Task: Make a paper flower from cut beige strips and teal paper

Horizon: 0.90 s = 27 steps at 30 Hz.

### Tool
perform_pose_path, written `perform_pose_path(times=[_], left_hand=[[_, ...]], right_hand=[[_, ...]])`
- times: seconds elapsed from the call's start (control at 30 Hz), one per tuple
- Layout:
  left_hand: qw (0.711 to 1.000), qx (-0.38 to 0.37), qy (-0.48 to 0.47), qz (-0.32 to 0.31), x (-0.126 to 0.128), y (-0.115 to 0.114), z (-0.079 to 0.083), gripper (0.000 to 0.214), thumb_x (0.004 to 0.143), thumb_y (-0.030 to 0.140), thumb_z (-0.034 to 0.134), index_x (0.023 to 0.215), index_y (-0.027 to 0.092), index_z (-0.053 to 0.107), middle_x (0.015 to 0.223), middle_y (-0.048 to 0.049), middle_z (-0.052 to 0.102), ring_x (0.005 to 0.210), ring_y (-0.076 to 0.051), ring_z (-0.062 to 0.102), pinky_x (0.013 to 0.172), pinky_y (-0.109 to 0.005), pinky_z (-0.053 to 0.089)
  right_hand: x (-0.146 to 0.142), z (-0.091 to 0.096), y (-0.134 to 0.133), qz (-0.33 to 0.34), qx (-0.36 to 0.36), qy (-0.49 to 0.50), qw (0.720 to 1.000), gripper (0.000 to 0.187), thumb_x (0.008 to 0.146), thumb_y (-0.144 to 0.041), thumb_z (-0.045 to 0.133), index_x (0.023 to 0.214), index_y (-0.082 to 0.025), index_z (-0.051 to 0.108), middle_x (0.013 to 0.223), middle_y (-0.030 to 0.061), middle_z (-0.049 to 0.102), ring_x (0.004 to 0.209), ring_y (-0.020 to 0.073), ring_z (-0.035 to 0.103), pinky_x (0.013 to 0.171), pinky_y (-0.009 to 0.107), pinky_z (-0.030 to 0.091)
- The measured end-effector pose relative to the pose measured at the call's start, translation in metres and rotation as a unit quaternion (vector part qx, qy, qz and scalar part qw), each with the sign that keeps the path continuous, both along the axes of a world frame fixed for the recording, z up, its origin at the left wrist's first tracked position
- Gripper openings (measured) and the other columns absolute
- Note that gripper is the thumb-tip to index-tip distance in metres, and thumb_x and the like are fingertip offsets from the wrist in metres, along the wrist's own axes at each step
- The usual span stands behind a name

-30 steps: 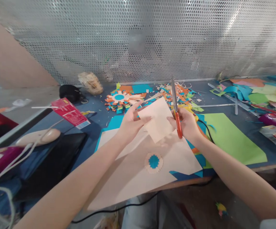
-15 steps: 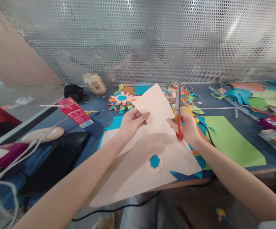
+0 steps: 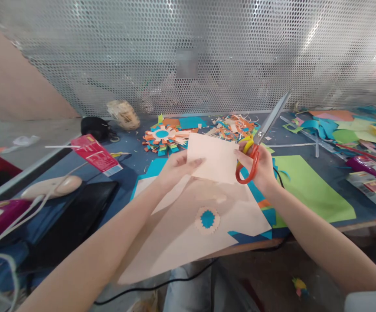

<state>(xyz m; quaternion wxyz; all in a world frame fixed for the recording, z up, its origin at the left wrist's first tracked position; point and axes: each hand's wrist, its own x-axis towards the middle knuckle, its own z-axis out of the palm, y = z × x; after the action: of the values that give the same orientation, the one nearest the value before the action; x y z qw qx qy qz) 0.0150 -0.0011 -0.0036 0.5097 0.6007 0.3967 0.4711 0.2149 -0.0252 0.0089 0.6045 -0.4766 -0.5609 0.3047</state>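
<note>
My left hand [image 3: 179, 168] pinches the left edge of a cream paper piece [image 3: 212, 158], thumb in front. In my right hand [image 3: 262, 167] is a pair of scissors [image 3: 270, 120] with red and yellow handles, blades closed and pointing up to the right. The right thumb also reaches the paper's right edge. Below both hands lies a large cream sheet [image 3: 171, 242], overhanging the table's front edge. On it rests a small round cutout [image 3: 207, 219] with a scalloped cream ring and a blue jagged centre.
Behind the hands sit layered paper flowers [image 3: 162, 135] and a heap of paper scraps [image 3: 235, 125]. A green sheet [image 3: 311, 186] lies right. On the left are a black tablet-like slab [image 3: 73, 221], a red carton [image 3: 96, 154] and white cables [image 3: 28, 221]. A perforated metal panel [image 3: 142, 52] stands behind.
The cream paper piece has turned from corner-up to nearly level and sits lower. The scissors have swung from upright to leaning right. Both hands keep their hold.
</note>
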Motion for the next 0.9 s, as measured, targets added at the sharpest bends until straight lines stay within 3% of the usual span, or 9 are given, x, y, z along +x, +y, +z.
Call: perform_pose_path(times=[0.07, 0.23, 0.43, 0.53, 0.7, 0.77, 0.9], left_hand=[[0.999, 0.021, -0.038, 0.018, -0.003, 0.004, 0.000, 0.027, 0.058, 0.033, 0.073, 0.080, 0.017, 0.067, 0.074, -0.0013, 0.069, 0.070, -0.016, 0.062, 0.066, -0.027, 0.048], [0.993, 0.071, -0.076, 0.052, -0.007, 0.012, -0.005, 0.016, 0.062, 0.028, 0.071, 0.069, 0.016, 0.063, 0.048, 0.0041, 0.055, 0.044, -0.007, 0.047, 0.047, -0.020, 0.038], [0.995, 0.061, -0.063, 0.055, -0.003, 0.011, -0.006, 0.018, 0.063, 0.030, 0.069, 0.063, 0.015, 0.059, 0.048, 0.0040, 0.052, 0.044, -0.007, 0.046, 0.045, -0.020, 0.038], [0.998, 0.051, -0.024, 0.040, -0.005, 0.009, -0.004, 0.019, 0.060, 0.030, 0.070, 0.061, 0.015, 0.060, 0.050, 0.0030, 0.054, 0.046, -0.008, 0.048, 0.046, -0.020, 0.039], [0.986, 0.012, 0.135, -0.096, -0.007, 0.001, 0.000, 0.019, 0.057, 0.028, 0.072, 0.069, 0.015, 0.067, 0.068, -0.0032, 0.067, 0.059, -0.015, 0.059, 0.053, -0.024, 0.047], [0.981, 0.045, 0.163, -0.090, -0.008, -0.001, 0.002, 0.025, 0.058, 0.030, 0.071, 0.078, 0.016, 0.068, 0.078, -0.0052, 0.069, 0.068, -0.018, 0.062, 0.059, -0.027, 0.049], [0.980, 0.128, 0.154, -0.018, -0.012, 0.000, 0.009, 0.035, 0.061, 0.032, 0.070, 0.093, 0.017, 0.066, 0.090, -0.0074, 0.067, 0.079, -0.019, 0.061, 0.066, -0.028, 0.049]], right_hand=[[0.000, 0.000, 0.000, 0.016, 0.004, -0.004, 1.000, 0.018, 0.063, -0.030, 0.063, 0.070, -0.019, 0.051, 0.062, -0.0041, 0.048, 0.055, 0.0093, 0.047, 0.055, 0.026, 0.042], [0.000, 0.001, -0.002, 0.039, 0.029, 0.002, 0.999, 0.020, 0.064, -0.033, 0.065, 0.072, -0.019, 0.052, 0.064, -0.0038, 0.050, 0.055, 0.0091, 0.048, 0.054, 0.025, 0.042], [-0.002, 0.000, -0.003, 0.050, 0.001, -0.039, 0.998, 0.028, 0.059, -0.035, 0.069, 0.065, -0.018, 0.048, 0.056, -0.0055, 0.046, 0.050, 0.0077, 0.042, 0.050, 0.023, 0.038], [-0.003, -0.001, -0.003, 0.032, 0.007, -0.043, 0.999, 0.029, 0.058, -0.036, 0.070, 0.065, -0.019, 0.048, 0.054, -0.0067, 0.044, 0.048, 0.0075, 0.041, 0.049, 0.023, 0.037], [0.000, 0.005, -0.003, -0.033, 0.066, -0.022, 0.997, 0.023, 0.061, -0.033, 0.067, 0.065, -0.020, 0.049, 0.062, -0.0042, 0.050, 0.054, 0.0084, 0.045, 0.054, 0.024, 0.039], [0.002, 0.008, -0.003, -0.007, 0.057, -0.033, 0.998, 0.023, 0.062, -0.032, 0.067, 0.064, -0.020, 0.048, 0.060, -0.0046, 0.048, 0.053, 0.0083, 0.044, 0.054, 0.024, 0.039], [0.002, 0.006, -0.003, 0.047, 0.043, -0.075, 0.995, 0.025, 0.062, -0.031, 0.068, 0.063, -0.019, 0.047, 0.056, -0.0061, 0.042, 0.051, 0.0073, 0.041, 0.051, 0.023, 0.038]])
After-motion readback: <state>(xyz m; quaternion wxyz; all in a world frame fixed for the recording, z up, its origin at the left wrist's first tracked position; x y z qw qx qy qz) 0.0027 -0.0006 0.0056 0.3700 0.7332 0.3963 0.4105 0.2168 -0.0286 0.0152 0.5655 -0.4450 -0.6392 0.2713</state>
